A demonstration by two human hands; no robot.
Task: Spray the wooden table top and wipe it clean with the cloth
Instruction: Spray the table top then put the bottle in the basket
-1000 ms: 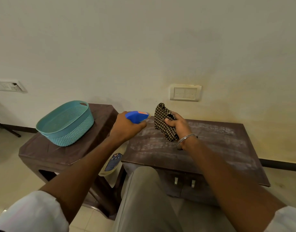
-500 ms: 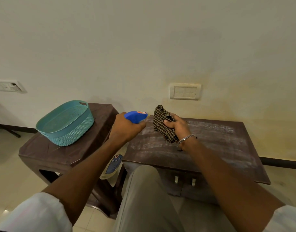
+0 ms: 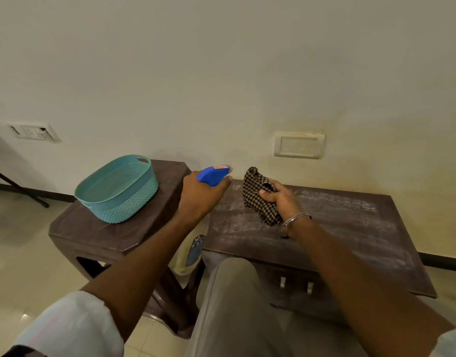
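Left hand (image 3: 200, 195): wrapped tight around the neck of a spray bottle (image 3: 189, 249), forefinger forward under the blue trigger head (image 3: 213, 174). The nozzle points toward the wall and over the left end of the table top.
Spray bottle body: pale, with a dark blue label, hanging below the left wrist in the gap between the two pieces of furniture. Most of it is hidden behind the forearm.
Right hand (image 3: 282, 199): clenched on a checked cloth (image 3: 258, 195), thumb across the front. A thin metal bangle (image 3: 294, 219) sits at the wrist.
Checked cloth: brown and black, bunched up, held above the rear left part of the table top. Whether its lower edge touches the wood cannot be told.
Wooden table top (image 3: 350, 228): dark brown, set against the wall, pale streaky film across most of its surface. Two small metal handles (image 3: 295, 284) show on the front below it.
Side table (image 3: 98, 235): dark, just left of the wooden table, bearing a teal plastic basket (image 3: 118, 189) with a perforated wall and cut-out handle.
Wall: cream, with a switch plate (image 3: 298, 145) above the table and a socket plate (image 3: 35, 132) far left.
Person: seated or crouched close, one grey trouser knee (image 3: 234, 292) between the forearms, pale sleeves (image 3: 69, 328) at the lower corners.
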